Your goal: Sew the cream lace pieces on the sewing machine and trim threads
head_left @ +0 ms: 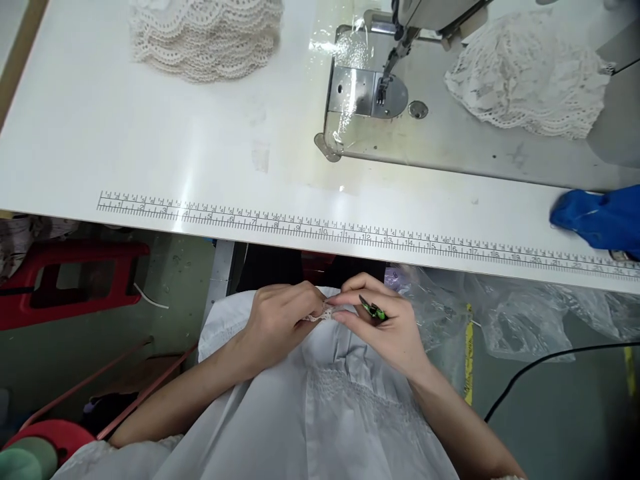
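Just below the table edge, my left hand (284, 320) is closed on a small piece of white lace (326, 313). My right hand (387, 323) pinches the other end of that lace between thumb and forefinger. Small green-handled thread snips (374, 311) rest in the palm of my right hand, their dark tip pointing up and left. Both hands are over the white garment on my lap. On the table lies a stack of cream lace pieces (207, 37) at the upper left. More white lace (530, 77) is heaped right of the sewing machine needle.
The sewing machine (393, 57) stands at the top. A printed ruler (320, 230) runs along the table's front edge. Blue cloth (597, 217) lies at the right. Below are a red stool (113, 283), clear plastic bags (525, 320) and a black cable (535, 363).
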A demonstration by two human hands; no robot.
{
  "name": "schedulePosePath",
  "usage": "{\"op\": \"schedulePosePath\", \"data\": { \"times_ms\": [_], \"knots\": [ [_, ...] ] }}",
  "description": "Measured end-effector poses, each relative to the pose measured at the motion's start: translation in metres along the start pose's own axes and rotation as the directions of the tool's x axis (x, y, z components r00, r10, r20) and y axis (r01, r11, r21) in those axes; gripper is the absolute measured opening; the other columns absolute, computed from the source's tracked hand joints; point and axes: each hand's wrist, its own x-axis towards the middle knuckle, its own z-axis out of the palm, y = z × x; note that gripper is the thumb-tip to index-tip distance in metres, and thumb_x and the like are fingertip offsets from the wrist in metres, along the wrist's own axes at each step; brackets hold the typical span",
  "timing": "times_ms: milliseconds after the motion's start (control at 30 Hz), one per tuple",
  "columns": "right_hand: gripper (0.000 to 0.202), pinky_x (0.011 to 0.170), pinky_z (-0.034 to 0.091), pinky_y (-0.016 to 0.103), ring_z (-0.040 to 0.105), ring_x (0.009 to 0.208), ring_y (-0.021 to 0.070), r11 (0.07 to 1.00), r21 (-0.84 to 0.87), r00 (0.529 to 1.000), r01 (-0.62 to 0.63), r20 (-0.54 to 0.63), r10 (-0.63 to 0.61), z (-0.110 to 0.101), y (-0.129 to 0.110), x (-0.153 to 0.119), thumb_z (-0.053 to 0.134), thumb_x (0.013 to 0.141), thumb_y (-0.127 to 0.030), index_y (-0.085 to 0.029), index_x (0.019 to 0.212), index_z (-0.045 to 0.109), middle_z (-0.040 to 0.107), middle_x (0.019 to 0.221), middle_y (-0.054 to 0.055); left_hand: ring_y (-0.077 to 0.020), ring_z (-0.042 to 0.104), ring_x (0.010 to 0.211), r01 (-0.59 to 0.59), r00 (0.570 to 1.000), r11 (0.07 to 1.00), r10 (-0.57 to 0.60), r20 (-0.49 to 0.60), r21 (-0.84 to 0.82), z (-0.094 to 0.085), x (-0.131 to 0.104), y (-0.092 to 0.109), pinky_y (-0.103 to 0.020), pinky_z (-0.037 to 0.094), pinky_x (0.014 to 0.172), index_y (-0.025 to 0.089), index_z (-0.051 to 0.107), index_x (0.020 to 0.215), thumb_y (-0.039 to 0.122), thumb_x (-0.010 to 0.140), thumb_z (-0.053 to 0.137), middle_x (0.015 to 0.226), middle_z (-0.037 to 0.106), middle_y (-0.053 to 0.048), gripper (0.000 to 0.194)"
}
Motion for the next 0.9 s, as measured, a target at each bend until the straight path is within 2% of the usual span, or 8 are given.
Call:
{"op": "schedulePosePath", "data": {
  "times_ms": [133, 333, 500, 800, 900],
  "knots": [
    [0.012, 0.042, 0.033, 0.022, 0.050, 0.059, 0.0095, 0.999, 0.035, 1.000, -0.004, 0.004, 0.004, 0.002, 0.002, 0.000, 0.070, 0.081, -0.021, -0.025, 0.091, 0.075, 0.058, 0.080, 0.002, -0.0063, 0.053, 0.052, -0.061, 0.998, 0.993, 0.063, -0.012, 0.102, -0.001, 0.002, 0.001, -0.020, 0.034, 0.051, 0.019, 0.036, 0.069, 0.008, 0.086, 0.056, 0.070, 0.066, 0.004, 0.029],
    [0.017, 0.045, 0.038, 0.022, 0.054, 0.062, 0.0098, 0.992, 0.039, 0.991, 0.121, -0.062, -0.118, 0.005, 0.003, -0.001, 0.068, 0.081, -0.011, -0.027, 0.085, 0.075, 0.058, 0.078, 0.000, -0.0068, 0.055, 0.054, -0.061, 0.998, 0.997, 0.063, -0.025, 0.052, 0.001, 0.005, 0.001, -0.019, 0.033, 0.049, 0.019, 0.036, 0.068, 0.007, 0.085, 0.055, 0.063, 0.058, 0.005, 0.029],
    [0.013, 0.053, 0.043, 0.026, 0.054, 0.065, 0.0128, 0.983, 0.120, 0.989, 0.137, -0.077, -0.128, -0.007, 0.005, -0.003, 0.068, 0.082, -0.014, -0.026, 0.081, 0.071, 0.058, 0.075, 0.000, -0.0057, 0.050, 0.049, -0.082, 0.994, 0.990, 0.089, -0.062, 0.116, 0.002, 0.002, 0.000, -0.020, 0.031, 0.048, 0.019, 0.034, 0.067, 0.001, 0.082, 0.053, 0.068, 0.065, 0.004, 0.030],
    [0.010, 0.061, 0.041, 0.030, 0.054, 0.072, 0.0154, 0.979, -0.190, 0.973, 0.074, -0.202, -0.113, -0.028, 0.004, -0.008, 0.061, 0.087, -0.015, -0.022, 0.080, 0.064, 0.057, 0.080, 0.002, -0.0066, 0.057, 0.054, -0.179, 0.972, 0.953, 0.209, -0.105, 0.245, -0.001, 0.005, 0.000, -0.021, 0.033, 0.047, 0.019, 0.038, 0.067, 0.002, 0.086, 0.052, 0.069, 0.067, 0.004, 0.029],
    [0.011, 0.059, 0.041, 0.029, 0.056, 0.071, 0.0149, 0.968, -0.221, 0.962, 0.119, -0.215, -0.167, -0.026, 0.002, -0.009, 0.062, 0.086, -0.013, -0.023, 0.084, 0.066, 0.059, 0.080, 0.002, -0.0065, 0.056, 0.052, -0.175, 0.973, 0.954, 0.205, -0.103, 0.245, -0.001, 0.004, -0.001, -0.022, 0.033, 0.047, 0.019, 0.038, 0.067, 0.001, 0.085, 0.052, 0.070, 0.068, 0.003, 0.029]
  ]
}}
